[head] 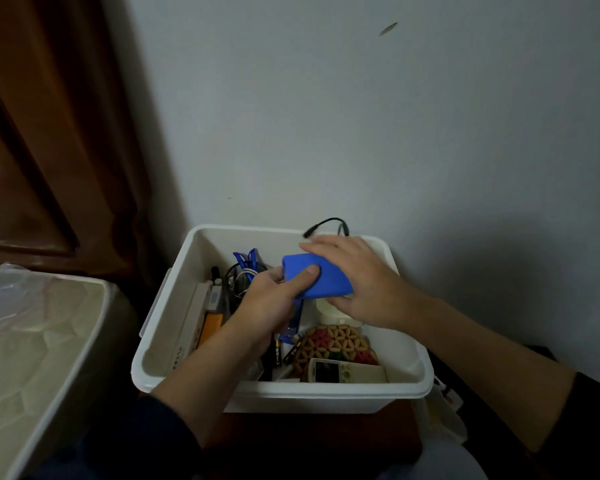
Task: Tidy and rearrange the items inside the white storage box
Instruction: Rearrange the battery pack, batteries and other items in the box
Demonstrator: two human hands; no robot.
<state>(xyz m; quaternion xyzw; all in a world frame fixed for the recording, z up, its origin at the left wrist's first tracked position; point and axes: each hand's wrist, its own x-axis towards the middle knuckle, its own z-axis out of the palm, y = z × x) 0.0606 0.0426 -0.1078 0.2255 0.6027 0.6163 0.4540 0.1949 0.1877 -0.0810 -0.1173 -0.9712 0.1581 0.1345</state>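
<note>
The white storage box (pixel 174 370) stands against the wall, full of mixed items. Above its middle I hold a blue rounded block (pixel 321 277) with both hands. My left hand (pixel 274 303) grips its near left end, thumb on top. My right hand (pixel 354 278) covers its right side, fingers spread over the top. Inside the box lie a white remote control (pixel 347 371) at the front, a beaded mat of tan, red and green (pixel 336 342) behind it, a blue clip (pixel 246 259) and tangled cables (pixel 238 277) at the back left, and flat boxes (pixel 196 327) along the left wall.
A black cable (pixel 329 223) loops over the box's back rim. The box rests on a dark reddish stand (pixel 309 431). A cream mattress (pixel 39 348) with plastic wrap lies at the left. Brown wooden panelling (pixel 49 133) fills the upper left; a pale wall is behind.
</note>
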